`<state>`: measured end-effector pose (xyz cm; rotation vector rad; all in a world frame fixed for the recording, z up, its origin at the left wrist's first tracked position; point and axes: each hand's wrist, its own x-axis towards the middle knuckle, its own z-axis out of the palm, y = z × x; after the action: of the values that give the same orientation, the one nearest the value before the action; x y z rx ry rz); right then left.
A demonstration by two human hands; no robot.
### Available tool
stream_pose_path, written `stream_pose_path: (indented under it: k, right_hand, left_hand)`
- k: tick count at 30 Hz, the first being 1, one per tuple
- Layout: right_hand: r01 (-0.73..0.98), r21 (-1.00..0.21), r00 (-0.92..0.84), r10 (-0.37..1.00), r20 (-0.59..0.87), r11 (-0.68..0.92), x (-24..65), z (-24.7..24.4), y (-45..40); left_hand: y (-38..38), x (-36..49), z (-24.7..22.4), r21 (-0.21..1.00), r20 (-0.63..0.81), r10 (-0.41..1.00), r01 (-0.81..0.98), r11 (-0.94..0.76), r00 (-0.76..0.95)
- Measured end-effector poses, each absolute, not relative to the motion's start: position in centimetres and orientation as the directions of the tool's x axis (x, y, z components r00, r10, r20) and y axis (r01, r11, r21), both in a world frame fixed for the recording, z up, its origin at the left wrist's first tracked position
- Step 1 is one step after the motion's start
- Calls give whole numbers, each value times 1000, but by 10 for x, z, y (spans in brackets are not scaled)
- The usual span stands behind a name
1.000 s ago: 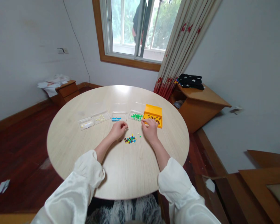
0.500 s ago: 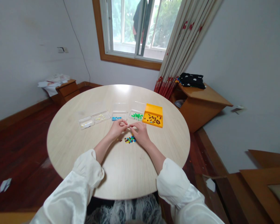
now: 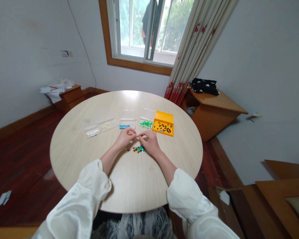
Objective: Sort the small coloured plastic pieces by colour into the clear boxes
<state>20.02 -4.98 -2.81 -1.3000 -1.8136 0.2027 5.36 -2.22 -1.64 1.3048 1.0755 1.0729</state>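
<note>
Over the middle of the round table (image 3: 129, 182), my left hand (image 3: 126, 137) and my right hand (image 3: 149, 141) meet at the fingertips. Both are closed in a pinch; what lies between the fingers is too small to make out. Just below them sits a pile of small mixed-colour pieces (image 3: 139, 149), looking like tiny building bricks in blue, green, yellow and brown. A few brown pieces (image 3: 128, 150) lie to the left of that pile, partly in the left hand's shadow.
Beyond my hands stands a row of open cases: a clear box (image 3: 91, 135) and another clear box (image 3: 114, 127) with pale pieces, a clear box with blue pieces (image 3: 124, 126), one with green pieces (image 3: 146, 124), and a yellow case (image 3: 173, 131) holding brown pieces.
</note>
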Motion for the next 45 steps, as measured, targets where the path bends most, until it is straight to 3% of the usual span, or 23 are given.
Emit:
stream_pose_path:
  k: [9, 17, 24, 30, 45]
  right_hand:
    - [765, -576, 113, 821, 559, 287, 215, -33, -38]
    - [839, -538, 280, 783, 556, 82, 233, -31, -18]
    - [878, -477, 268, 785, 558, 39, 233, -35, -7]
    - [899, -421, 144, 821, 552, 125, 232, -41, -6]
    - [875, -456, 95, 865, 493, 164, 229, -37, -23]
  left_hand:
    - [-14, 51, -21, 990, 59, 993, 120, -71, 101]
    - [-15, 55, -23, 981, 68, 988, 170, -91, 138]
    - [-14, 55, -22, 977, 53, 991, 199, -78, 126]
    - [-11, 51, -23, 978, 58, 992, 193, -79, 112]
    - [-6, 38, -19, 971, 70, 997, 224, -78, 44]
